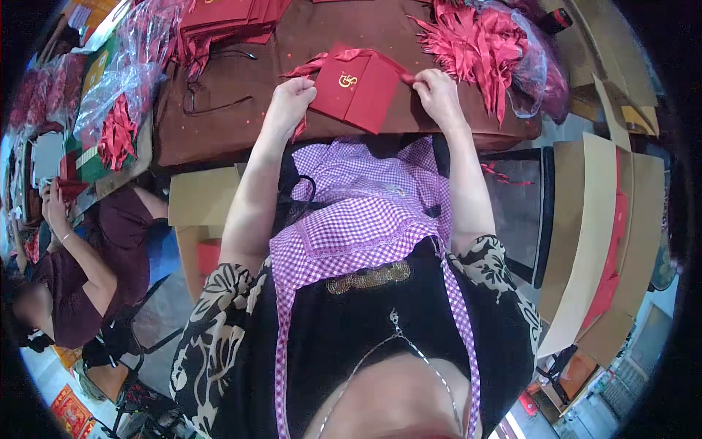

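A red folded card [358,88] with a gold emblem lies tilted on the brown-covered table in front of me. A red ribbon [351,54] runs along its far edge and trails out on both sides. My left hand [292,102] is closed at the card's left edge, fingertips pinched on it; a bit of red ribbon shows just below this hand. To the right of the card, my right hand [440,99] pinches the ribbon's right end between thumb and fingers, pulling it out from the card's corner.
Stacked red cards [230,18] lie at the far left, near eyeglasses [219,102]. Loose red ribbons [479,47] are heaped at the far right beside a plastic bag [534,80]. Cardboard boxes [585,249] stand right. Another person [95,271] sits at left, holding something red.
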{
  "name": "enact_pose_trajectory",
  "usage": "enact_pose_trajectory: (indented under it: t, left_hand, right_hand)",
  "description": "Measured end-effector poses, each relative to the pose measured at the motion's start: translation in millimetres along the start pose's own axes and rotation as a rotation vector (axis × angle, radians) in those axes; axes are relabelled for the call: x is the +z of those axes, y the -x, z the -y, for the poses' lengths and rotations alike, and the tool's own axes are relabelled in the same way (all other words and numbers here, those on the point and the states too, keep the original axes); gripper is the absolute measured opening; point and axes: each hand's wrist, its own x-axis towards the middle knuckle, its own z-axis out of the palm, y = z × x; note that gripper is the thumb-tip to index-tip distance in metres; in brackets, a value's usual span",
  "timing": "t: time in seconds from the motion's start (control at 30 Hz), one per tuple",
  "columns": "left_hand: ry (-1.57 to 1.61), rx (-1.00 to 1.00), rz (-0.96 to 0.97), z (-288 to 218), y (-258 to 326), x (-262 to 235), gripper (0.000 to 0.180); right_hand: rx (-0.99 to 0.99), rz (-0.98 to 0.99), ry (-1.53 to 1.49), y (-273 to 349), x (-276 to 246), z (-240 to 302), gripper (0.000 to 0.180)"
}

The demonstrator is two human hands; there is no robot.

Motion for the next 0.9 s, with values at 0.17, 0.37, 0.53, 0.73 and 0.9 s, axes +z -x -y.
enact_pose_trajectory:
  t: [0.17,0.37,0.53,0.73,0.9]
  left_hand:
    - [-0.031,0.002,-0.006,3.5,-1.7,1.3,0.02]
    - [-0.048,0.055,-0.027,10.5,-5.1,1.5,0.024]
    - [-0.139,0.129,-0.057,0.8,0.4,6.9,0.024]
    - [-0.149,0.123,-0.041,-9.1,5.1,6.6,0.024]
    - [-0.141,0.099,-0.016,-22.5,7.7,10.1,0.023]
  right_hand:
    - [0.519,-0.134,-0.997,-4.0,-14.1,14.4,0.013]
    - [0.382,0.003,-1.85,-3.7,-37.3,41.8,0.017]
    - [0.135,0.091,-2.106,1.2,-45.0,52.9,0.031]
    - [0.077,0.042,-1.957,1.9,-61.4,66.0,0.032]
    - [0.256,0.019,-1.468,1.4,-60.1,70.4,0.025]
